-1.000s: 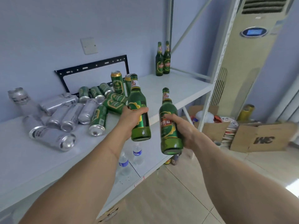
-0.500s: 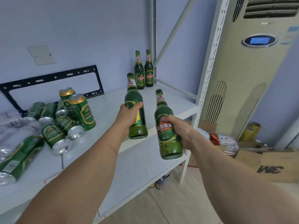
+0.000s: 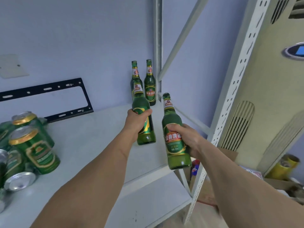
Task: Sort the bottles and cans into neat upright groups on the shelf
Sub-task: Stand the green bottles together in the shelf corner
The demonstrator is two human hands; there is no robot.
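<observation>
My left hand [image 3: 135, 123] grips a green beer bottle [image 3: 144, 132] round its middle, upright above the white shelf [image 3: 92, 145]. My right hand [image 3: 185, 139] grips a second green bottle [image 3: 174, 145] by its label, upright, out past the shelf's right front edge. Two more green bottles [image 3: 150, 84] stand upright in the shelf's back right corner, just beyond the left-hand bottle. Green cans [image 3: 35, 148] with gold rims sit at the left, two upright and others lying down with silver ends showing.
A white perforated shelf post [image 3: 230, 96] rises right of the right-hand bottle. A black metal bracket [image 3: 85, 97] leans on the wall behind the shelf. A beige standing air conditioner [image 3: 271, 96] and cardboard boxes [image 3: 228, 153] are on the floor at right.
Both hands have carried their bottles farther towards the back right corner. The view has swung right, so the can pile has slid to the left edge.
</observation>
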